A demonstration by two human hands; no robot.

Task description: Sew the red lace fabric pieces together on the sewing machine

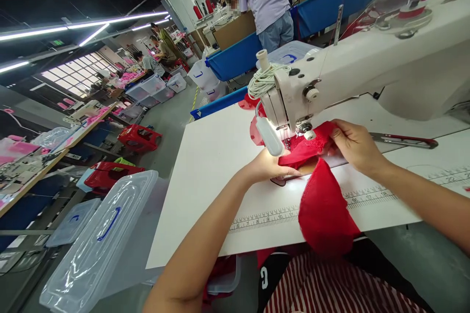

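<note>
A strip of red fabric (303, 151), partly lacy, lies under the needle area of a white sewing machine (330, 76). My right hand (352, 144) pinches its right end between thumb and fingers. My left hand (273, 164) grips the other end close to the needle, its fingers partly hidden behind the machine's small lamp (270, 137) and the fabric. A rounded red fabric piece (325, 210) hangs below the strip, over the table's front edge towards my lap. Whether it is joined to the strip I cannot tell.
The white table (205, 166) carries a printed ruler (271, 220). A slim tool with a red and black handle (407, 140) lies right of my right hand. Red pieces (256, 129) lie behind the lamp. A lidded plastic box (106, 234) stands left; a person (264, 0) stands beyond.
</note>
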